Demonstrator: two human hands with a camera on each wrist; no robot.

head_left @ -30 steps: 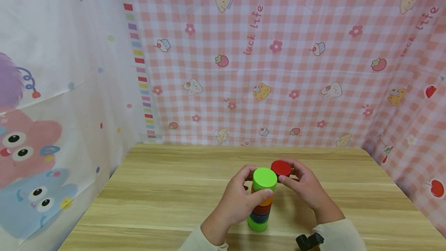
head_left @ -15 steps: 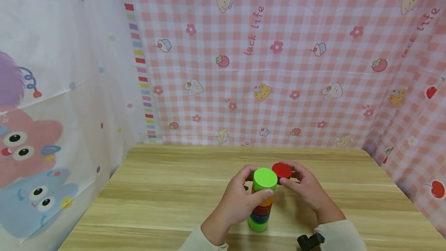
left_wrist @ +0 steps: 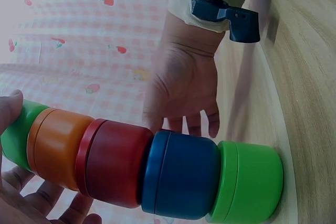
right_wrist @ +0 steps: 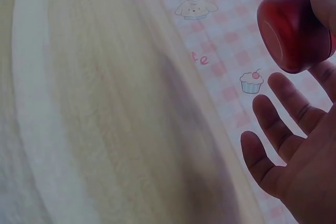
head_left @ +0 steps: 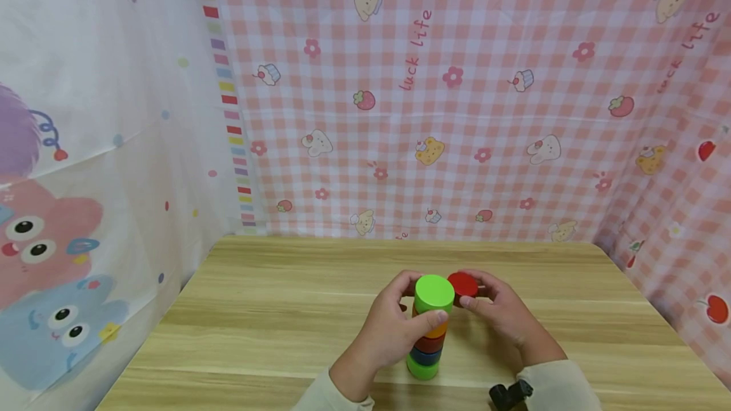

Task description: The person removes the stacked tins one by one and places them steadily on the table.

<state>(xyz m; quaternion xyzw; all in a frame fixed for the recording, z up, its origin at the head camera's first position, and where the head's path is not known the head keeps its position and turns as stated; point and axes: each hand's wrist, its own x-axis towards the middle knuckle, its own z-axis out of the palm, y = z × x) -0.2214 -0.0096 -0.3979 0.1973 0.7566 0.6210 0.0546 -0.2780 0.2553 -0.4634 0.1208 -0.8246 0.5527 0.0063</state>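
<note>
Red container (head_left: 462, 287), right hand (head_left: 498, 306) pinching, fingers (right_wrist: 273, 123) apart

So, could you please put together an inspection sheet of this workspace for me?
Surface: wood-grain table, light brown with paler streaks.
Job's things: a stack of five round blocks; from the bottom, green, blue, red, orange and green. A separate red block is held beside the top; whether it touches the stack cannot be told.
Clutter: nothing seen.
Hands: left hand grips the stack's upper part; right hand holds the separate red block.
Cables: nothing seen.
Surroundings: pink checked cloth behind and at right; white cartoon-print cloth at left; black device at the right sleeve.
</note>
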